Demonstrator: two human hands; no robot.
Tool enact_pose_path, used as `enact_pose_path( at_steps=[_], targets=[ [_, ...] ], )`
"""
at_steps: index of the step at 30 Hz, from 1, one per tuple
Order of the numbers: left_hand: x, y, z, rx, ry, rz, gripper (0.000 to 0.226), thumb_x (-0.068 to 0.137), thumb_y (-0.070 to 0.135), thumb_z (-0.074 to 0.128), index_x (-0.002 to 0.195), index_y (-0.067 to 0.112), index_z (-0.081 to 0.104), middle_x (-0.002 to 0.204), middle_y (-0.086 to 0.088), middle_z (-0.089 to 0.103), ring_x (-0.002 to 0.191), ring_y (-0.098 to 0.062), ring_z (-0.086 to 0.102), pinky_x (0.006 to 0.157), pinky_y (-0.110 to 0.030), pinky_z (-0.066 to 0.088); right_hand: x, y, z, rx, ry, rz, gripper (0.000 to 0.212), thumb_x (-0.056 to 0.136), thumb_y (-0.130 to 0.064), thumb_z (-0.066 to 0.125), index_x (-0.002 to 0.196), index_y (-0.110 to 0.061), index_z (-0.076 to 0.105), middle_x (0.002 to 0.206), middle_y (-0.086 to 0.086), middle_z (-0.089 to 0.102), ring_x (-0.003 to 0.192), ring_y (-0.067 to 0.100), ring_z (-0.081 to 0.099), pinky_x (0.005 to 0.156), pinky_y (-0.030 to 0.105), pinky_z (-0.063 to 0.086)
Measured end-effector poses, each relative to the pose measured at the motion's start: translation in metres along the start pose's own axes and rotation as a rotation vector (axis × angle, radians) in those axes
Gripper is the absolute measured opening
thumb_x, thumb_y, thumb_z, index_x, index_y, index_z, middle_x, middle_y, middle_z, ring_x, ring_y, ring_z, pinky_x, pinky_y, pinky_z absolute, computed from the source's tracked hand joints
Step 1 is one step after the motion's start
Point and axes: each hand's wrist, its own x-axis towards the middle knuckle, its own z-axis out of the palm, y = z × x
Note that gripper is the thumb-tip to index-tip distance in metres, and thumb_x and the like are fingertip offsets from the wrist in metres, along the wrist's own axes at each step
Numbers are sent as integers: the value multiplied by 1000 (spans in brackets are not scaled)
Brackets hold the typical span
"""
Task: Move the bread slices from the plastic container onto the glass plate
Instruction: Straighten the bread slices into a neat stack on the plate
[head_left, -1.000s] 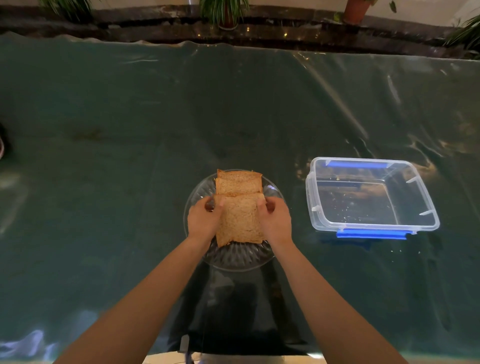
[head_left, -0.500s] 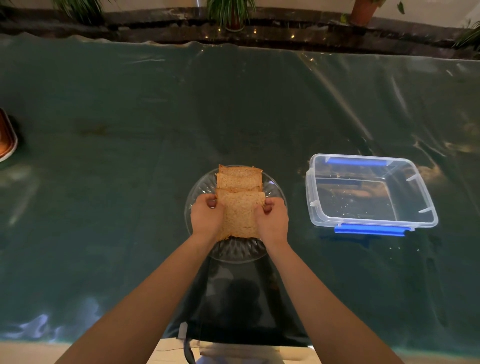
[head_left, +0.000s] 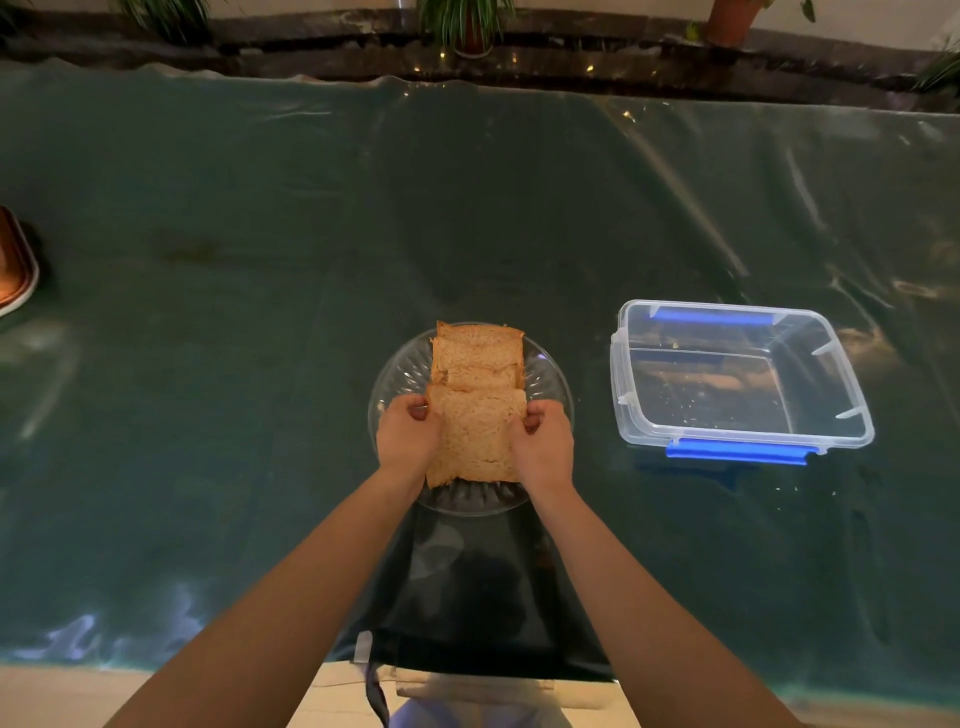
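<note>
Holding the nearest bread slice (head_left: 480, 434) by its two side edges, both bare hands meet over the glass plate (head_left: 550, 382) at the centre of the head view. The left hand (head_left: 408, 434) pinches the slice's left edge, thumb on top and fingers curled beneath; the right hand (head_left: 543, 441) clamps the right edge in the same manner. Whether the slice rests fully on the plate or is held just above it cannot be determined.

Beyond this slice, further bread slices (head_left: 478, 353) lie on the far half of the plate, overlapping one another like shingles; the held slice overlaps the nearest of them. The stack reaches the plate's far rim. The plate is clear and ribbed, and it sits on a dark green table covering (head_left: 208, 364) with a glossy, reflective surface.

To the right of the plate, apart from it, stands the plastic container (head_left: 852, 410), transparent, rectangular, lidless, with blue clips (head_left: 737, 449) on its near and far sides. It holds no slices; only scattered crumbs dot its floor.

At the left edge of the frame, part of a copper-coloured dish (head_left: 13, 265) is visible. Along the far side of the table, potted plants (head_left: 467, 23) stand on a dark ledge.
</note>
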Motion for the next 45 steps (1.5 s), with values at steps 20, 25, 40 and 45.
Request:
enact_pose_path(
  at_steps=[20,25,40,45],
  targets=[
    [2,3,2,-61,-32,-6,34,86,18,54,120,19,52,91,7,55,75,-7,54,69,-27,44,13,-5,2,-22,-60,-15,26,86,-14,56,111,-6,59,109,12,62,90,16,55,76,27,43],
    [3,3,3,-86,-28,18,34,86,19,54,120,18,53,100,6,57,79,-6,54,63,-21,42,14,-7,1,25,-63,-27,22,85,-12,57,106,-5,58,94,4,59,85,16,55,74,26,42],
    [11,5,5,-30,8,37,32,86,21,57,117,15,54,86,11,56,73,-4,51,60,-20,40,20,-8,5,-51,-27,-85,26,87,-15,60,111,-5,56,109,12,61,100,23,57,82,25,42],
    [10,4,3,-52,18,64,33,85,24,59,116,14,56,92,5,60,80,-9,55,69,-25,44,17,-8,6,-22,27,-88,25,86,-17,61,108,-5,57,107,11,62,98,20,58,79,23,43]
  ],
)
